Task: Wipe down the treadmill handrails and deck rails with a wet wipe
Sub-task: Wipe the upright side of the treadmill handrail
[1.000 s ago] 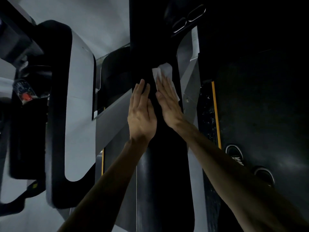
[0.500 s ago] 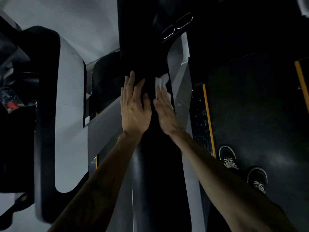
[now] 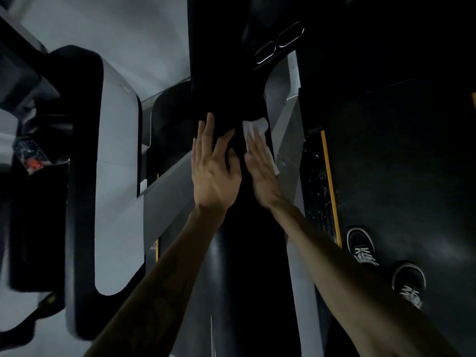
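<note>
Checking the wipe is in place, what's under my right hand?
The white wet wipe lies under the right hand, pressed flat on the black handrail. The wipe's middle is covered.

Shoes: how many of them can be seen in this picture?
2. One black shoe with white laces stands on the dark treadmill belt at lower right, beside the yellow stripe. The second shoe is right of it, lower in the frame. None looks hidden.

wet wipe [image 3: 257, 130] mostly hidden (under right hand [image 3: 260, 173]); handrail [image 3: 244, 253] cropped
</note>
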Tool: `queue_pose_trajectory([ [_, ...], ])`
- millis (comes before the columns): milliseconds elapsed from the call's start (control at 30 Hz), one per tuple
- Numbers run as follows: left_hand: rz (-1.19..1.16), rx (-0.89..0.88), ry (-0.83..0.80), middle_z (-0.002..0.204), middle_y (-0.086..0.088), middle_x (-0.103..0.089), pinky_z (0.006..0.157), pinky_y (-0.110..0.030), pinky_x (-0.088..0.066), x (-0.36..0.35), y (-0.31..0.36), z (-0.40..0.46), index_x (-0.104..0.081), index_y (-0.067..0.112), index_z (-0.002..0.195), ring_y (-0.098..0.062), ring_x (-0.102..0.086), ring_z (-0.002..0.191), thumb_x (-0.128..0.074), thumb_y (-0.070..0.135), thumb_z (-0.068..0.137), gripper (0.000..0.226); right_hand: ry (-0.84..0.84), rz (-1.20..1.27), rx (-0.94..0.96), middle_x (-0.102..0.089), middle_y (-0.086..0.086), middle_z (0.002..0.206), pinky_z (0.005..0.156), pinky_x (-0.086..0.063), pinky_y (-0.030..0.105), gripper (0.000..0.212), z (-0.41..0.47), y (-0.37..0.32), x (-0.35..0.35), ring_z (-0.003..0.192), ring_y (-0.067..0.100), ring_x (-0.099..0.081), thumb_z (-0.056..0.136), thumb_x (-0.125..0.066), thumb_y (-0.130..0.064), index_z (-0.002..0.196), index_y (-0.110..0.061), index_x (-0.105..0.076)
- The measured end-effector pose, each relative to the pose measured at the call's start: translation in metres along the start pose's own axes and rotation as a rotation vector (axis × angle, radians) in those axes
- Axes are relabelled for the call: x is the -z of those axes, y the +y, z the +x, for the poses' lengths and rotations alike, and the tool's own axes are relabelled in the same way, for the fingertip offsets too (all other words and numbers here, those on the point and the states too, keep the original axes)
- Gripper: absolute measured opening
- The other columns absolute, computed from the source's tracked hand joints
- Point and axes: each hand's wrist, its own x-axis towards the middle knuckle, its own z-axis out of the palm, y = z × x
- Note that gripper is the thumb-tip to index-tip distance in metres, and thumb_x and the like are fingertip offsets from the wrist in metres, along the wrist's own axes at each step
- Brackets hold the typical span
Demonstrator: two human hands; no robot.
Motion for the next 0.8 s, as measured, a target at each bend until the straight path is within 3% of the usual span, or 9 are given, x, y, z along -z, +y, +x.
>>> queue_pose_trajectory([
  [167, 0.017, 0.003, -0.022, 0.169, -0.008, -0.023, 0.127, -0.053, -0.018, 0.001, 0.0, 0.0, -0.061, 0.018, 0.139, -0.028, -0.014, 0.158, -0.051, 0.019, 0.099, 0.042, 0.055, 0.054, -0.145, 0.0, -0.001, 0.172, 0.129, 0.001, 0.044, 0.056, -0.031, 0.012, 0.0, 0.158, 0.011, 0.005, 0.113, -0.03, -0.028, 0.163, -0.015, -0.008],
  [267, 0.018, 0.001, -0.01, 0.169, -0.009, -0.025, 0.124, -0.056, -0.022, 0.001, 0.001, 0.001, -0.062, 0.017, 0.139, -0.03, -0.016, 0.158, -0.054, 0.015, 0.098, 0.041, 0.026, 0.07, -0.162, -0.002, -0.007, 0.171, 0.129, 0.003, 0.035, 0.064, -0.061, 0.013, -0.004, 0.157, 0.006, 0.003, 0.106, -0.031, -0.039, 0.163, -0.019, -0.01],
  [333, 0.028, 0.002, -0.006, 0.168, -0.01, -0.026, 0.124, -0.057, -0.023, 0.001, 0.001, 0.001, -0.062, 0.016, 0.139, -0.03, -0.016, 0.158, -0.054, 0.014, 0.098, 0.041, 0.008, 0.057, -0.067, -0.004, -0.009, 0.17, 0.129, 0.003, 0.03, 0.061, -0.061, 0.007, -0.005, 0.158, 0.006, 0.003, 0.108, -0.031, -0.037, 0.163, -0.016, -0.015],
  [400, 0.031, 0.003, -0.008, 0.168, -0.01, -0.026, 0.123, -0.057, -0.024, 0.0, 0.001, 0.001, -0.061, 0.016, 0.139, -0.03, -0.017, 0.157, -0.054, 0.014, 0.099, 0.041, 0.013, -0.01, 0.085, -0.007, -0.005, 0.168, 0.129, 0.001, 0.032, 0.055, -0.043, 0.004, -0.002, 0.158, 0.009, 0.001, 0.11, -0.031, -0.024, 0.161, -0.007, -0.02],
  [467, 0.029, 0.003, -0.008, 0.168, -0.01, -0.027, 0.122, -0.057, -0.025, 0.0, 0.001, 0.001, -0.061, 0.016, 0.139, -0.03, -0.018, 0.157, -0.052, 0.017, 0.099, 0.041, 0.019, -0.067, 0.12, -0.007, -0.001, 0.168, 0.129, 0.0, 0.035, 0.053, -0.014, 0.005, 0.005, 0.157, 0.009, 0.001, 0.11, -0.032, -0.018, 0.16, -0.004, -0.02],
  [633, 0.014, -0.009, -0.002, 0.168, -0.009, -0.027, 0.122, -0.057, -0.026, 0.0, 0.0, 0.001, -0.063, 0.016, 0.137, -0.03, -0.019, 0.157, -0.051, 0.019, 0.099, 0.04, 0.009, 0.055, -0.137, 0.0, -0.002, 0.172, 0.128, 0.005, 0.033, 0.056, -0.004, 0.023, 0.016, 0.157, 0.008, 0.005, 0.114, -0.028, -0.029, 0.164, -0.015, -0.007],
  [800, 0.012, -0.006, 0.009, 0.168, -0.009, -0.028, 0.122, -0.057, -0.026, 0.0, 0.001, 0.001, -0.063, 0.016, 0.137, -0.029, -0.019, 0.157, -0.052, 0.017, 0.099, 0.039, 0.016, 0.093, -0.18, 0.002, -0.003, 0.172, 0.13, -0.001, 0.044, 0.068, -0.057, 0.027, -0.001, 0.157, 0.006, 0.006, 0.105, -0.03, -0.042, 0.164, -0.017, -0.007],
])
